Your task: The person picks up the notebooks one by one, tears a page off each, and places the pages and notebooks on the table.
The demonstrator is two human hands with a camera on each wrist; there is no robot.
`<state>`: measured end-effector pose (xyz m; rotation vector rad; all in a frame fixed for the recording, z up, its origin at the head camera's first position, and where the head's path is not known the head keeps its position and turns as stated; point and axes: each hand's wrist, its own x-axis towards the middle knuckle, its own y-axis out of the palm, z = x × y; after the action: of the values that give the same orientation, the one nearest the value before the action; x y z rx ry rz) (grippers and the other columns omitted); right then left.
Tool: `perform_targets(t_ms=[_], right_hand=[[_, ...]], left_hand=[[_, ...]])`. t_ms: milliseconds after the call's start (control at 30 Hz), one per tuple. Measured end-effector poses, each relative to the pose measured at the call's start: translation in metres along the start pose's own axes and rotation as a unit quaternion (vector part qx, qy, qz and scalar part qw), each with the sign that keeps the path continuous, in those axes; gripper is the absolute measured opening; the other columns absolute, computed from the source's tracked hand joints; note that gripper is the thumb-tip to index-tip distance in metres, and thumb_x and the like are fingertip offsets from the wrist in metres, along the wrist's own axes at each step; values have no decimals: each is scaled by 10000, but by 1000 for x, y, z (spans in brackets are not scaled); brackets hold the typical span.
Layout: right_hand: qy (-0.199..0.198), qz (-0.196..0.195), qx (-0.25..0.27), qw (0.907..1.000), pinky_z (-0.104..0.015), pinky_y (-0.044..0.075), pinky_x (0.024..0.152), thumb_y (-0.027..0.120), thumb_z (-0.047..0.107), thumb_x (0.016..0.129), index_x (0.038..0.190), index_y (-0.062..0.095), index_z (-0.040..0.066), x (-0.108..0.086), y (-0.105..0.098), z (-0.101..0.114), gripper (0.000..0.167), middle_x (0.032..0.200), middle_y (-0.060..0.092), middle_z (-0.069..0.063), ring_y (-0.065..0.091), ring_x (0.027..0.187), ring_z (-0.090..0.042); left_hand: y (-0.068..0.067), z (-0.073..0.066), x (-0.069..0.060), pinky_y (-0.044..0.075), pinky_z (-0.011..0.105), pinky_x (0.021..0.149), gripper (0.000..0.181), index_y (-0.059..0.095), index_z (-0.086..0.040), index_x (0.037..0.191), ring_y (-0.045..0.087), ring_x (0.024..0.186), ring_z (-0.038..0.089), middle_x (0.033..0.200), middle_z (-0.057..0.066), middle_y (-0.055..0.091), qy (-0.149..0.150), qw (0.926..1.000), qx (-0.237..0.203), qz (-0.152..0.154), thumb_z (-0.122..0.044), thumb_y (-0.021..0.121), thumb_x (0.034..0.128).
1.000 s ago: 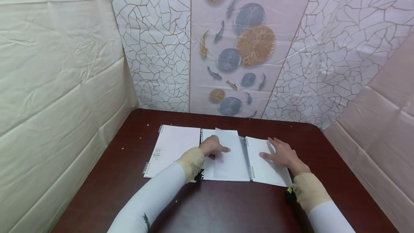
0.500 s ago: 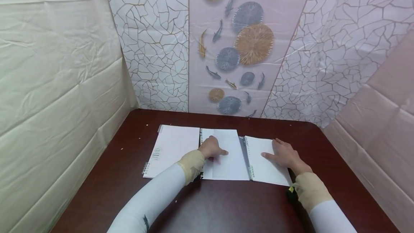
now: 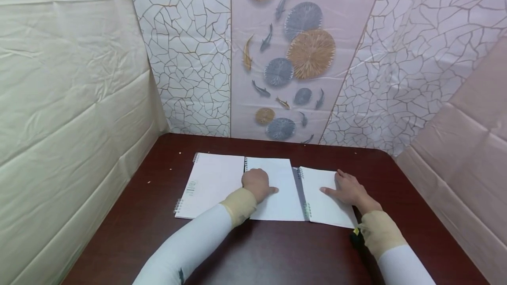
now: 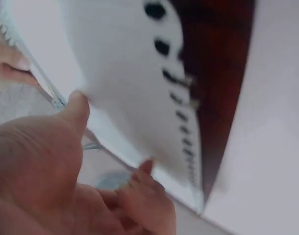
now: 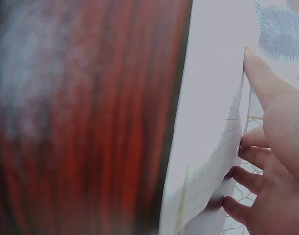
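Three white spiral notebooks lie side by side. My left hand (image 3: 256, 184) rests on the middle notebook (image 3: 282, 192), near its bound left edge, thumb pointing right across the page. In the left wrist view, the thumb and a bent fingertip touch this page (image 4: 115, 93), which has a row of dark punched holes along one edge. My right hand (image 3: 349, 190), fingers spread, rests on the right notebook (image 3: 320, 195). The right wrist view has its thumb and fingertips against a lined page (image 5: 211, 98). The left notebook (image 3: 218, 177), with a small green print, is untouched.
The notebooks lie on a dark red wooden table (image 3: 277, 250). Behind it hangs a patterned cloth (image 3: 277, 100) with fish and round shapes. Pale cloth walls (image 3: 79, 100) stand at both sides. A few small white specks dot the tabletop.
The raised loose page of the middle notebook has come down flat. My left hand has moved slightly down and turned over the page near the binding. The right hand has barely shifted.
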<state>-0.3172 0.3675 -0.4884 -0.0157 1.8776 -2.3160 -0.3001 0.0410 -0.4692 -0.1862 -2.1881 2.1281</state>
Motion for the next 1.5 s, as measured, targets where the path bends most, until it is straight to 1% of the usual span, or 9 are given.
perform_targets(t_ms=[100,233,333,433,667,933,1167,1333,1500], right_hand=[[-19,3,36,10000,-797,251,1134,615,716,961,1583,306,-151,-3,-2,-2,1111,1659,219,-381,204,1509,-603],[-36,-13,5,10000,-808,274,1113,616,712,964,1582,323,-141,-5,-4,-1,1093,1661,231,-373,220,1503,-606],[4,1,-60,10000,-812,280,1109,610,705,972,1589,319,-130,-4,-5,-1,1079,1666,230,-365,226,1505,-603],[27,24,-173,9998,-813,295,1098,601,707,975,1585,321,-138,-3,-3,1,1079,1662,233,-369,238,1500,-605],[8,93,-135,9999,-810,297,1101,592,716,975,1591,324,-124,2,5,7,1075,1676,233,-344,241,1512,-588],[73,15,-307,9995,-796,309,1109,570,737,972,1609,306,-103,3,5,-2,1087,1693,221,-320,242,1522,-568],[-150,-288,-220,9992,-810,367,1048,618,626,1006,1576,469,-1,-4,1,1,860,1684,208,-349,283,1475,-624],[-274,-872,568,9942,-714,456,1015,687,451,1021,1558,509,23,-11,-13,16,709,1535,457,-366,457,1352,-585],[817,-677,2306,9673,-667,392,1143,681,334,1027,1680,122,-15,-14,-28,28,928,1661,241,-366,365,1462,-566]], left_hand=[[-7,-12,-2,605,357,757,836,713,-30,1236,655,981,246,1091,135,656,396,9964,684,-321,-764,734,837],[-11,-32,5,558,432,985,933,598,-65,1438,566,1283,282,1420,124,556,1539,9831,576,-809,-783,704,851],[-9,-49,13,467,461,1132,1097,423,-84,1615,418,1494,273,1646,98,404,2219,9728,359,-561,-887,535,875],[-8,-62,17,324,474,1246,1215,219,-92,1699,204,1616,257,1764,74,197,2513,9677,178,18,-945,436,861],[3,-68,24,243,487,1280,1295,153,-90,1709,94,1637,260,1783,99,82,2483,9656,161,752,-957,504,813],[22,-78,42,257,483,1272,1319,162,-158,1716,88,1635,191,1782,8,112,2293,9703,135,762,-990,521,759],[13,-77,33,190,512,1293,1335,128,-100,1713,62,1640,240,1788,56,71,2372,9672,-316,849,-955,560,784],[26,-79,40,139,509,1303,1361,54,-113,1716,-1,1640,232,1789,52,-28,2354,9674,-337,867,-973,536,777],[30,-80,41,144,497,1303,1342,54,-123,1717,-1,1640,226,1790,36,-26,2350,9679,-253,849,-967,528,788]])
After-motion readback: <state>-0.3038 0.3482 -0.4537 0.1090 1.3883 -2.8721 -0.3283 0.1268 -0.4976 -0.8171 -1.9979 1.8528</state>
